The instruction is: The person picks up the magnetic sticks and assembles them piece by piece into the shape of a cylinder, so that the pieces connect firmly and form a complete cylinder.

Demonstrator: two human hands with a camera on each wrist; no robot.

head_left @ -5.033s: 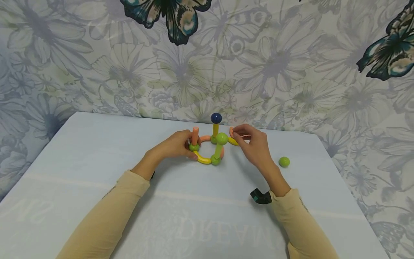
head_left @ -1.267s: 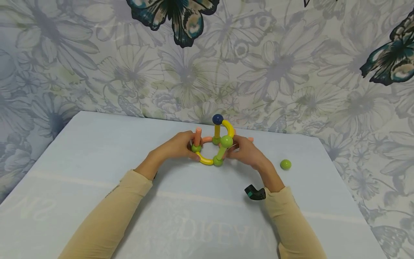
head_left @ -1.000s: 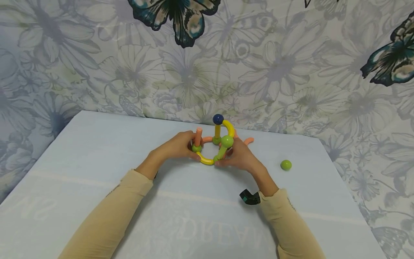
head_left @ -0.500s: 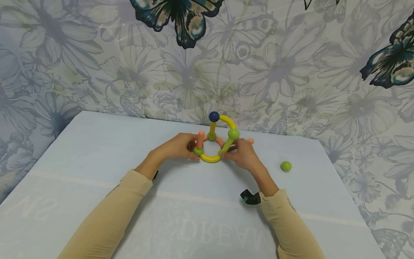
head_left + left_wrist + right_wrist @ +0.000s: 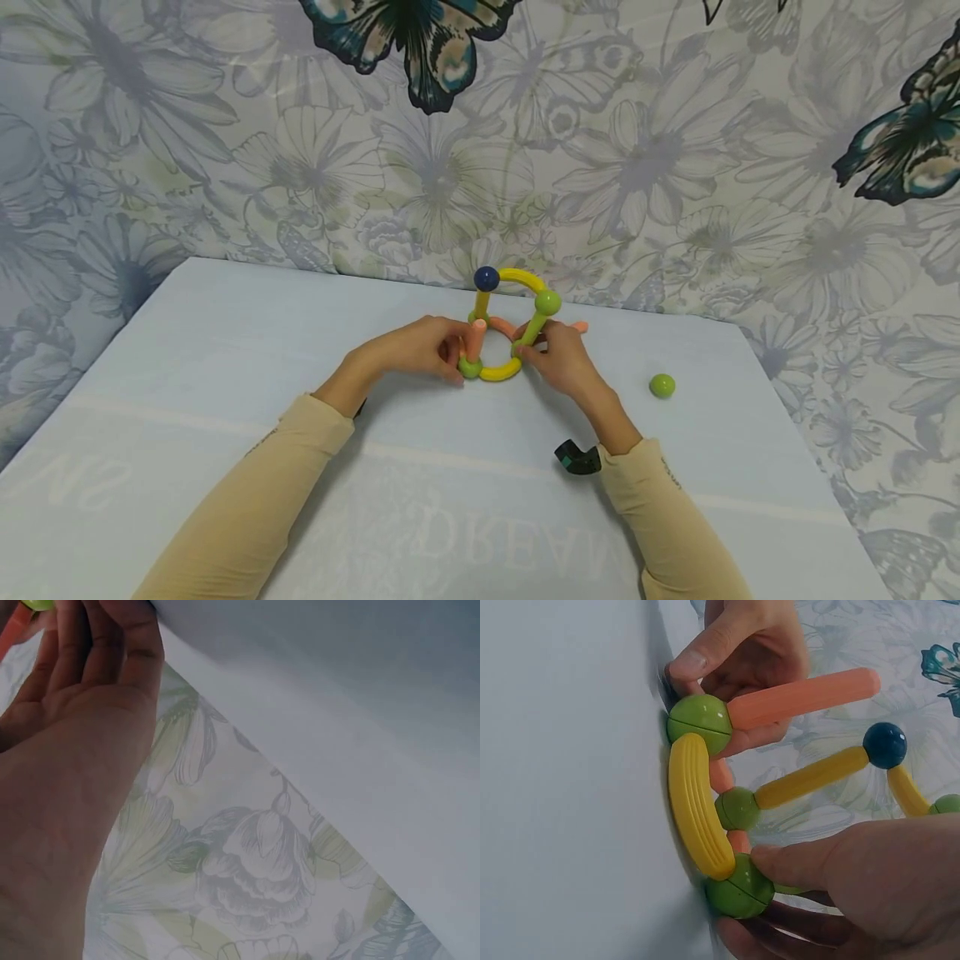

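A magnetic ball-and-stick construction stands between both hands: a ring of curved yellow and orange sticks joined by green balls. Three sticks rise from it: orange, yellow and green. A yellow arc links the blue ball with the upper green ball. My left hand holds the near-left green ball under the orange stick. With thumb and fingers, my right hand pinches the right-hand base green ball. The left wrist view mostly misses the construction.
A loose green ball lies on the white table to the right. An orange stick shows partly behind my right hand. The floral wall rises at the table's far edge.
The yellow arc, unattached five seconds ago, now bridges the blue and upper green balls. My right hand moved to the base ball, and the construction turned counterclockwise seen from above.
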